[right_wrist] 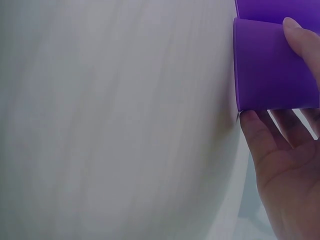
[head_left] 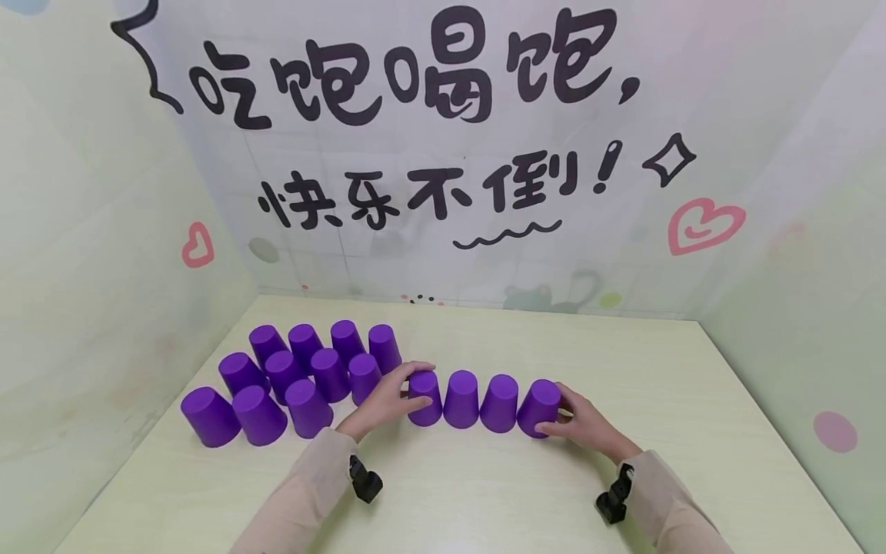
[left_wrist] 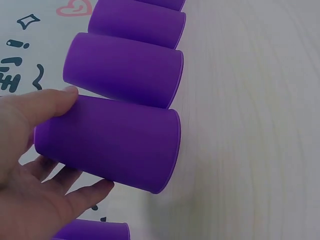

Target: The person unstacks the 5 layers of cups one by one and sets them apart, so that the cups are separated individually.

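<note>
Several upside-down purple cups stand side by side in a short row in front of me. My left hand (head_left: 391, 396) grips the leftmost cup (head_left: 425, 400) of that row. In the left wrist view the thumb lies along one side of this cup (left_wrist: 110, 142) and the fingertips touch the opposite side. At the other end, my right hand (head_left: 581, 419) holds the rightmost cup (head_left: 539, 408) between thumb and fingers. The right wrist view shows its fingertips close to the rim of that cup (right_wrist: 275, 65). Between the hands stand two more cups, a left one (head_left: 461, 400) and a right one (head_left: 499, 404).
On the left of the pale wooden table (head_left: 471, 492), more upside-down purple cups (head_left: 259, 415) stand in three staggered rows. One of these cups (head_left: 364, 377) is right beside my left hand. Printed walls (head_left: 443, 269) with dark lettering enclose the back and sides.
</note>
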